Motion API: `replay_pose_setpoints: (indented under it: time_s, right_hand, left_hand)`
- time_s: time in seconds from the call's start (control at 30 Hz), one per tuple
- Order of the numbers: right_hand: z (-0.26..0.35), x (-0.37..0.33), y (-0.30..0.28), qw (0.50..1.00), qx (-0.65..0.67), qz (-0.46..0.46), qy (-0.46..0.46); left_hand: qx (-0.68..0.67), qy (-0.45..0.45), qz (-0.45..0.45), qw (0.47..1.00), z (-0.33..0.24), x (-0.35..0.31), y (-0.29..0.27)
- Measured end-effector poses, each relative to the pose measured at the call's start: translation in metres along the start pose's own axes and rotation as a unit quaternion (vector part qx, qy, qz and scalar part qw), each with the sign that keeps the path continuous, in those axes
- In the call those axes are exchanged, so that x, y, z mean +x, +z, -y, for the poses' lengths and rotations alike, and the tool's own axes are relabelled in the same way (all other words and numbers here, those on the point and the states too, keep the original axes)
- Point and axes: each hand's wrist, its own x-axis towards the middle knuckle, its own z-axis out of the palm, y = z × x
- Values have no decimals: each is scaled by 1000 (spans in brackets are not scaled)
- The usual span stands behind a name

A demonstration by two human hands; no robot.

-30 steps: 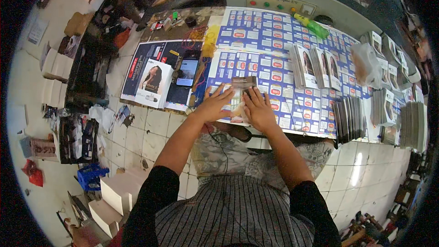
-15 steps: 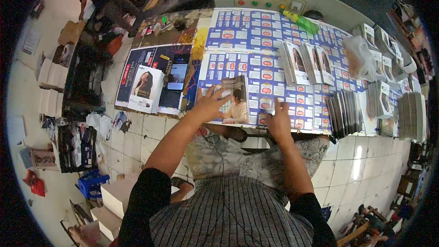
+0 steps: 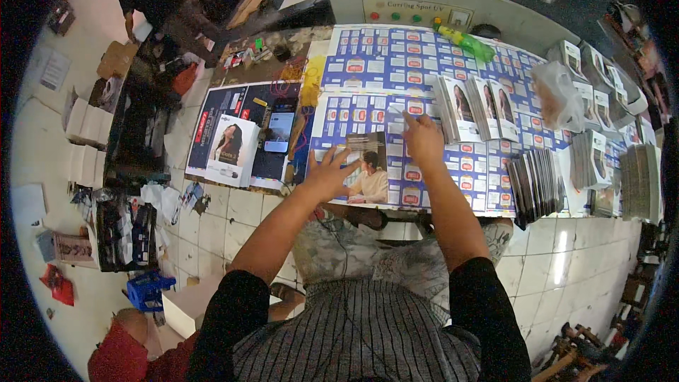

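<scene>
A printed leaflet (image 3: 369, 182) with a photo of a seated figure lies near the table's front edge. My left hand (image 3: 327, 175) rests flat over its left side, fingers spread. Farther up and to the right, my right hand (image 3: 424, 139) is closed over the blue-and-white printed sheets (image 3: 358, 107) that cover the table. Its fingers are curled together, with the index finger toward the far side; what they hold, if anything, is too small to make out. To the left stands a stack of white printed cartons or leaflets (image 3: 232, 150), beside a phone (image 3: 279, 129) with a lit screen.
On the right are stacks of leaflets (image 3: 467, 110), a row of dark-edged ones (image 3: 535, 185) and a clear plastic bag (image 3: 556, 95). A green bottle (image 3: 467, 44) lies at the back before a grey machine (image 3: 495, 10). Someone in red (image 3: 120, 350) is at lower left; another person (image 3: 152, 0) bends far left.
My right hand has moved away from the front edge, farther up over the sheets. My left hand stays on the leaflet. A person in red has come into view at lower left.
</scene>
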Motion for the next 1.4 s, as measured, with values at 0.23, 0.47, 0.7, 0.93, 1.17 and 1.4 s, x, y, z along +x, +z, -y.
replay_pose_setpoints:
  time_s: [0.23,0.47,0.7,0.93,1.17,1.4]
  right_hand:
    - [-7,-32,-21,974,59,155,-155]
    - [-48,-76,-60,942,119,253,-187]
    - [35,-89,7,926,342,115,109]
    - [74,-69,8,882,350,243,200]
    - [7,-11,-91,973,22,-193,127]
    - [-85,-10,-55,990,11,-37,136]
  left_hand:
    - [-3,-16,-2,1000,2,-4,2]
    - [-27,5,-41,999,8,-3,11]
    - [-37,25,-68,997,21,-5,29]
    - [-108,60,-120,985,30,-6,46]
    - [-64,29,-100,992,18,-6,41]
    - [-88,37,-92,991,26,-5,47]
